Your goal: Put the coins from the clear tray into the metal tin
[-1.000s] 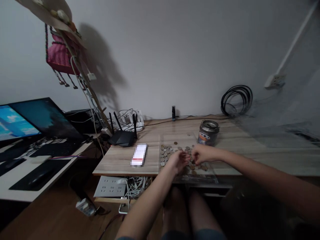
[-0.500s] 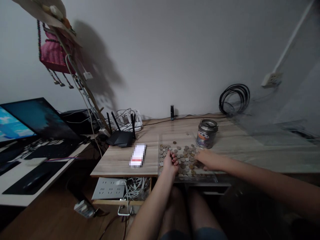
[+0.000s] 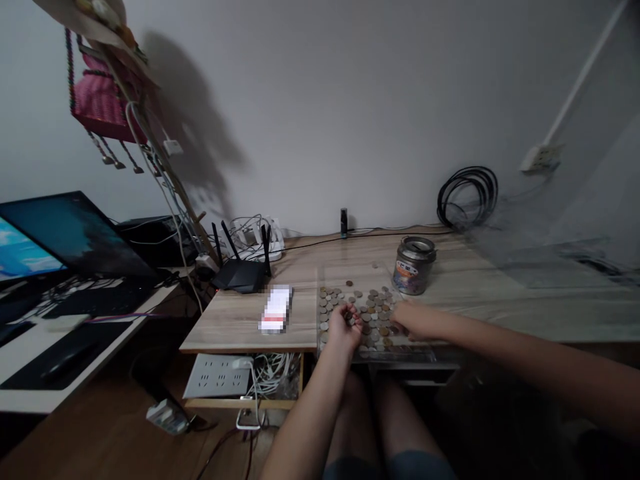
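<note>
Many coins (image 3: 374, 318) lie spread over a clear sheet on the desk in front of me. My left hand (image 3: 346, 323) is turned palm up over their left part, its fingers curled round a few coins in the palm. At the right edge of the spread, my right hand (image 3: 409, 319) reaches down with bent fingers close to the coins; its fingertips are mostly hidden, so any coin in them does not show. Behind that hand stands a metal tin (image 3: 414, 267) with a round lid and a printed label, upright.
Left of the coins lies a phone (image 3: 277, 309), with a black router (image 3: 242, 275) behind it. An open drawer below holds a power strip (image 3: 219, 375) and cables. A small dark bottle (image 3: 344, 223) and coiled black cable (image 3: 467, 198) are by the wall.
My left hand has shifted slightly right and its palm has opened upward, so coins in it now show. My right hand stays at nearly the same place. The view has moved a little.
</note>
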`<state>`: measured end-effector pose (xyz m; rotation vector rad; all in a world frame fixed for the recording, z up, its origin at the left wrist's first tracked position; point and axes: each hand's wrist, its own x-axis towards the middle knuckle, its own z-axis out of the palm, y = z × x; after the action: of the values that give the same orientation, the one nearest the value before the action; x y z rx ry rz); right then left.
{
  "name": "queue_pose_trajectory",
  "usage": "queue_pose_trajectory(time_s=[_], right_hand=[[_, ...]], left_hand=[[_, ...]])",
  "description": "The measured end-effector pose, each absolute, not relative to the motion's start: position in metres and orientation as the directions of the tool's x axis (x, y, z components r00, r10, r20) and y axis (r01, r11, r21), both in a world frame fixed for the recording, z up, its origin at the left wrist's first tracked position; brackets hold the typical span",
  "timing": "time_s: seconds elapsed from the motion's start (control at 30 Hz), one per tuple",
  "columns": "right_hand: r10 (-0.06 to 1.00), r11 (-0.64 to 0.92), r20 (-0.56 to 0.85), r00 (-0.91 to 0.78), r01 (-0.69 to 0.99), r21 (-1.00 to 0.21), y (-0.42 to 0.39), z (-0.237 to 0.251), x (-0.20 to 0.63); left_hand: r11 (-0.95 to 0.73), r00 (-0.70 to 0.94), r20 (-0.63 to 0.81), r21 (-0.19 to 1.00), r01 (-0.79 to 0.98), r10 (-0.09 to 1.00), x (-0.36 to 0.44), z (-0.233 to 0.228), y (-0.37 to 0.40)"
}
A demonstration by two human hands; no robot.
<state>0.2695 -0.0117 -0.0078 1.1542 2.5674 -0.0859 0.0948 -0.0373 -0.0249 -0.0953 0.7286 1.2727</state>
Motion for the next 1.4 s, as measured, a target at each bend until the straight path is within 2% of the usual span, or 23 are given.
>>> queue_pose_trajectory(time_s=[0.17, 0.33, 0.4, 0.53, 0.6, 0.67, 0.77, 0.9, 0.97, 1.1, 1.3, 1.4], right_hand=[[0.753, 0.634, -0.334, -0.567, 0.761, 0.137, -0.006, -0.013, 0.263], [0.769, 0.603, -0.287, -0.571, 0.797, 0.030, -0.001, -0.009, 0.256], [0.759, 0.606, -0.243, -0.604, 0.792, -0.078, 0.002, 0.001, 0.249], [0.783, 0.548, -0.031, -0.621, 0.713, -0.437, 0.008, 0.025, 0.227], [0.829, 0.512, 0.061, -0.556, 0.712, -0.480, 0.010, 0.031, 0.221], [0.853, 0.492, 0.089, -0.514, 0.738, -0.461, 0.007, 0.029, 0.221], [0.802, 0.519, -0.033, -0.597, 0.722, -0.457, -0.007, 0.014, 0.224], [0.587, 0.647, -0.183, -0.789, 0.593, -0.479, -0.029, -0.005, 0.220], [0.532, 0.676, -0.231, -0.815, 0.573, -0.464, -0.033, -0.008, 0.216], [0.548, 0.638, -0.285, -0.787, 0.613, -0.466, -0.028, -0.011, 0.213], [0.541, 0.466, -0.297, -0.787, 0.574, -0.673, -0.026, -0.021, 0.212], [0.558, 0.418, -0.300, -0.774, 0.574, -0.704, -0.026, -0.024, 0.209]], left_hand=[[0.296, 0.079, -0.554, 0.315, -0.902, 0.829, 0.095, -0.027, -0.036], [0.310, 0.086, -0.550, 0.328, -0.892, 0.831, 0.094, -0.028, -0.036], [0.345, 0.123, -0.544, 0.327, -0.880, 0.830, 0.095, -0.029, -0.036], [0.371, 0.155, -0.546, 0.311, -0.875, 0.823, 0.099, -0.028, -0.035], [0.333, 0.123, -0.569, 0.281, -0.900, 0.813, 0.097, -0.027, -0.034], [0.292, 0.097, -0.586, 0.250, -0.923, 0.805, 0.091, -0.024, -0.034], [0.281, 0.105, -0.564, 0.234, -0.931, 0.819, 0.074, -0.019, -0.034], [0.301, 0.147, -0.491, 0.250, -0.920, 0.859, 0.053, -0.012, -0.035], [0.306, 0.142, -0.495, 0.268, -0.914, 0.857, 0.048, -0.009, -0.036], [0.324, 0.137, -0.505, 0.303, -0.896, 0.852, 0.046, -0.007, -0.041], [0.319, 0.126, -0.522, 0.300, -0.899, 0.843, 0.041, -0.002, -0.047], [0.257, 0.061, -0.546, 0.290, -0.922, 0.835, 0.035, 0.000, -0.052]])
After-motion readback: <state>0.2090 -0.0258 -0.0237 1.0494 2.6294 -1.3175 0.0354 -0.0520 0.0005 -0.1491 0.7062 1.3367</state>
